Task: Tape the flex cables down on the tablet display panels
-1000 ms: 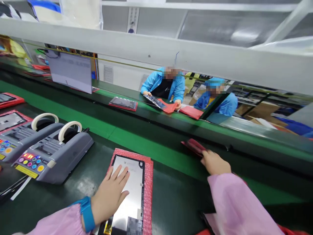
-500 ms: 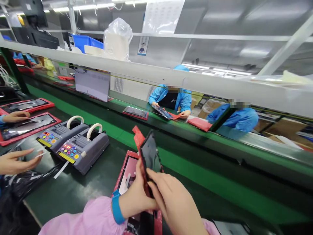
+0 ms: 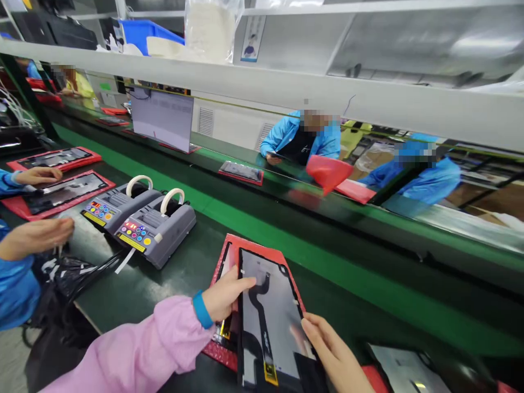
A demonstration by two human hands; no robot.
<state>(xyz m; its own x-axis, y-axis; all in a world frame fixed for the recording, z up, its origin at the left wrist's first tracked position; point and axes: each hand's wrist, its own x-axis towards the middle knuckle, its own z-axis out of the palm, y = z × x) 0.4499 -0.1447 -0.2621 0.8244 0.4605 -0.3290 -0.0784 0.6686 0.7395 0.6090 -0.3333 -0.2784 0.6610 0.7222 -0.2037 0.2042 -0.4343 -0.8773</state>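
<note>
A dark display panel (image 3: 272, 322) with a black flex cable on its back lies flat over a red bubble-wrap sheet (image 3: 256, 252) on the dark green bench. My left hand (image 3: 225, 295), in a pink sleeve with a blue wristband, grips the panel's left edge, thumb on top. My right hand (image 3: 335, 355) holds the panel's right edge from below, fingers curled against it. Another panel is partly hidden beneath, at the left.
Two grey tape dispensers (image 3: 141, 218) stand to the left. A co-worker's hands (image 3: 36, 237) in blue sleeves work at panels on red sheets (image 3: 57, 191). A green conveyor belt (image 3: 327, 262) runs behind. Two people in blue sit across. Another panel (image 3: 405, 365) lies at right.
The panel, held upright between both hands half a second ago, now lies flat on the red sheet. A second ago my right hand reached to the conveyor for it.
</note>
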